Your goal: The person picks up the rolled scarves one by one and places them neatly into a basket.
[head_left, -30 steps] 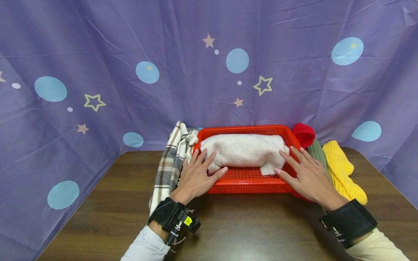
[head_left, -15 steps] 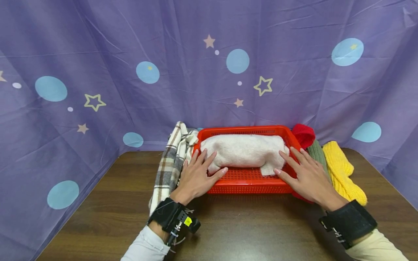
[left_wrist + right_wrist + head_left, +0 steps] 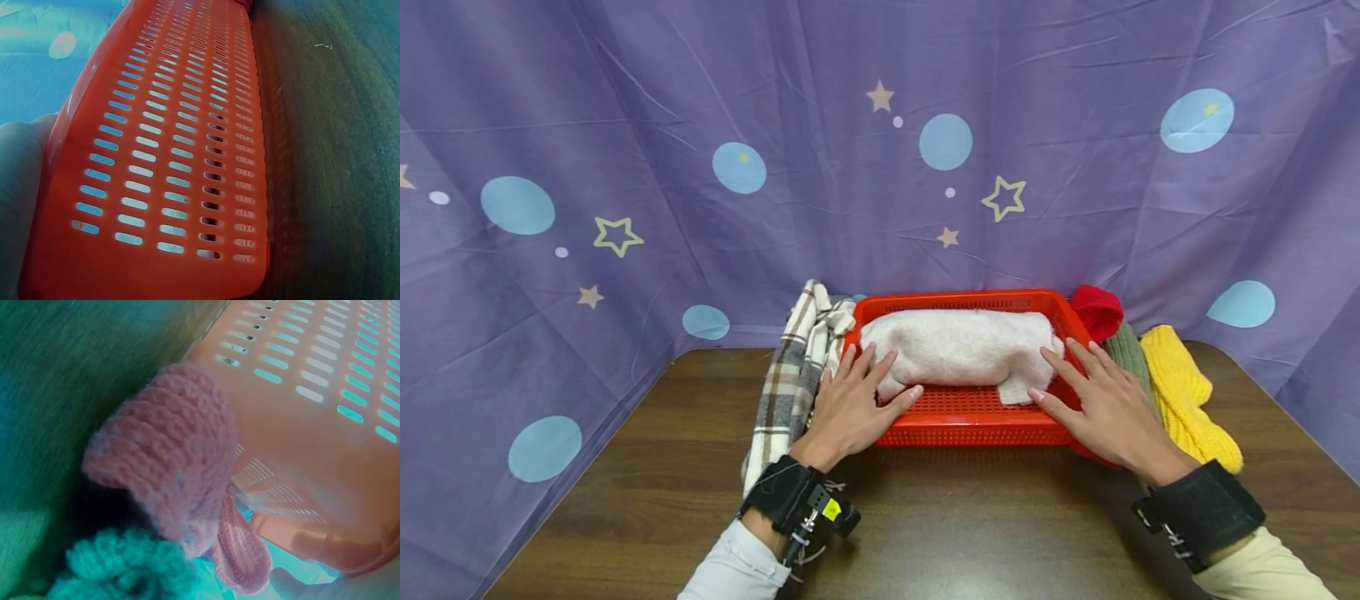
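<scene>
I see nothing shift over the last second, so the work looks paused. The wide-spread left hand (image 3: 847, 408) and equally spread right hand (image 3: 1108, 406) rest at opposite ends of the red perforated plastic basket (image 3: 973, 419), the white, fuzzy cloth bundle (image 3: 962, 346) inside.

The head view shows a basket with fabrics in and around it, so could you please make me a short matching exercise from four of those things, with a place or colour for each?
Things:
1. basket
2. white cloth
3. checked scarf
4. yellow cloth

Places or colours:
A. to the right of the basket
B. red, with holes in its walls
C. to the left of the basket
D. lying inside the basket

Right pairs: 1-B, 2-D, 3-C, 4-A.
</scene>
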The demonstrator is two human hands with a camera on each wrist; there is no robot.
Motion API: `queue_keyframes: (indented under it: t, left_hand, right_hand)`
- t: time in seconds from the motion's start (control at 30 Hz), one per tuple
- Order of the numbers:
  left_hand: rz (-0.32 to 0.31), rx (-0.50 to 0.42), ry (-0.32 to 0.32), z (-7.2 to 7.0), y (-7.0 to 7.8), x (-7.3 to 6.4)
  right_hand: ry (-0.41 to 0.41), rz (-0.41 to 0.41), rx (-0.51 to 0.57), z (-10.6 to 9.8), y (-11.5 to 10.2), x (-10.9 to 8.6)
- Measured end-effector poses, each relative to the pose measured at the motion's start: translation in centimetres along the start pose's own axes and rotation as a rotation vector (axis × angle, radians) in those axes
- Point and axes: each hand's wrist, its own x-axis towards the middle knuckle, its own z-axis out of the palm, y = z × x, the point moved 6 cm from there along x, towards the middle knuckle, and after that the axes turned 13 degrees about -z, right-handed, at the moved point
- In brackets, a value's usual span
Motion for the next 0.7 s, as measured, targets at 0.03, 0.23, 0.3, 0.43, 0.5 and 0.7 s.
queue_keyframes:
  t: [0.03, 0.23, 0.3, 0.43, 0.5, 0.7]
  left_hand:
    - [0.000, 0.000, 0.000, 0.00, 0.00, -0.01]
    - [0.002, -0.002, -0.002, 0.03, 0.00, -0.06]
    - [0.001, -0.002, -0.004, 0.03, 0.01, -0.06]
    - [0.002, 0.001, -0.004, 0.01, 0.05, -0.03]
    - [0.002, 0.002, -0.004, 0.01, 0.06, -0.03]
    - [-0.004, 0.003, -0.007, 0.03, 0.01, -0.03]
  right_hand:
    - [0.000, 0.001, 0.000, 0.00, -0.01, -0.01]
    - [-0.001, 0.002, -0.002, 0.03, -0.03, -0.07]
    - [0.001, 0.001, -0.002, 0.02, -0.03, -0.08]
    - [0.002, -0.002, -0.002, 0.02, -0.04, -0.07]
    - [0.000, -0.002, -0.001, 0.01, -0.04, -0.07]
    - [-0.006, 0.000, -0.001, 0.02, -0.05, -0.04]
